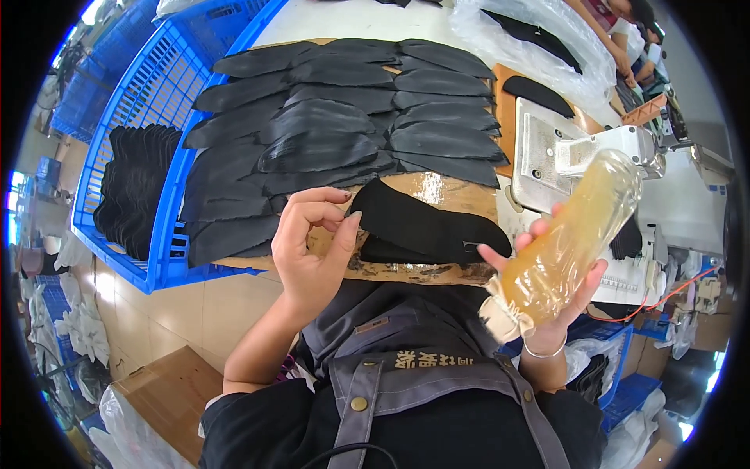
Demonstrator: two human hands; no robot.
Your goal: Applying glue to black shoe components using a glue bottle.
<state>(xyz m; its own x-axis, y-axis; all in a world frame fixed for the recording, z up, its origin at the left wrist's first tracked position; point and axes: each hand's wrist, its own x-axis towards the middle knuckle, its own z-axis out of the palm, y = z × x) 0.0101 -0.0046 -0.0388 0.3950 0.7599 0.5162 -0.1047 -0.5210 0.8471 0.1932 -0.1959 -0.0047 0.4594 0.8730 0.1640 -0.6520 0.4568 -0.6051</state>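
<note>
My left hand (pixel 316 238) is closed in a pinch, thumb and forefinger at the left tip of a black insole-shaped piece (pixel 414 223). That piece lies on the wooden board (pixel 461 273), over another black piece that shows along its lower edge. In my right hand (pixel 574 309) is a clear plastic bottle (pixel 566 238) of cloudy yellowish liquid. It is tilted, its cream cloth-wrapped end (pixel 504 316) pointing down toward me. One right fingertip is close to the insole piece's right end; whether it touches I cannot tell. Beyond, overlapping rows of shiny black pieces (pixel 324 125) cover the board.
A blue crate (pixel 164 195) at the left holds a stack of black pieces (pixel 137 187). To the right stands a sewing machine (pixel 601 152). A plastic bag (pixel 539 51) with a black piece lies at the back. Other people (pixel 625 35) sit at far right.
</note>
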